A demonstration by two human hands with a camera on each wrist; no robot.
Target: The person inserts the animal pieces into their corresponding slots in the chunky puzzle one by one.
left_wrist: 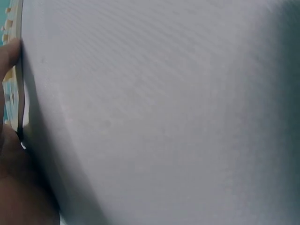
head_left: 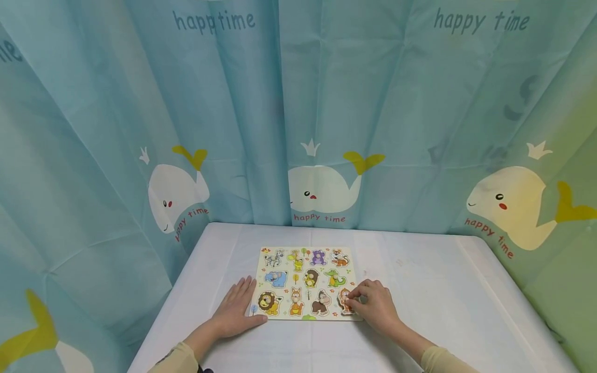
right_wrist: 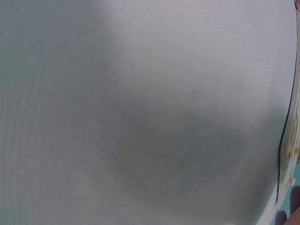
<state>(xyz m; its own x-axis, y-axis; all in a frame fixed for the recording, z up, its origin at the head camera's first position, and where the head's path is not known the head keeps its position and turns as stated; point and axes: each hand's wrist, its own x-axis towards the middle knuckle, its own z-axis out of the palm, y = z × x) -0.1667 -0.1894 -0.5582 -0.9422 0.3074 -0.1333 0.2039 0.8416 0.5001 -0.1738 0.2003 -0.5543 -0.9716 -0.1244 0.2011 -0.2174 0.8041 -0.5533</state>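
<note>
A wooden animal peg puzzle board [head_left: 288, 284] lies flat on the table, its animal pieces in several rows. At its lower right corner my right hand [head_left: 377, 306] pinches a brown monkey puzzle piece [head_left: 345, 301] between thumb and fingers. Dark shadow edges that piece, which sits over its place on the board. My left hand [head_left: 237, 310] lies with fingers spread at the board's left side, thumb along the lower left corner. Nearest to it is the lion piece [head_left: 268, 303]. Only the board's edge [right_wrist: 285, 154] and some fingertips show in the right wrist view.
A white cloth covers the table [head_left: 434, 290]. Behind and on both sides hangs a blue curtain [head_left: 252, 103] printed with whales, meeting the table's back edge. Beside the monkey sits a gorilla piece [head_left: 321, 303], with a crocodile piece [head_left: 335, 278] above.
</note>
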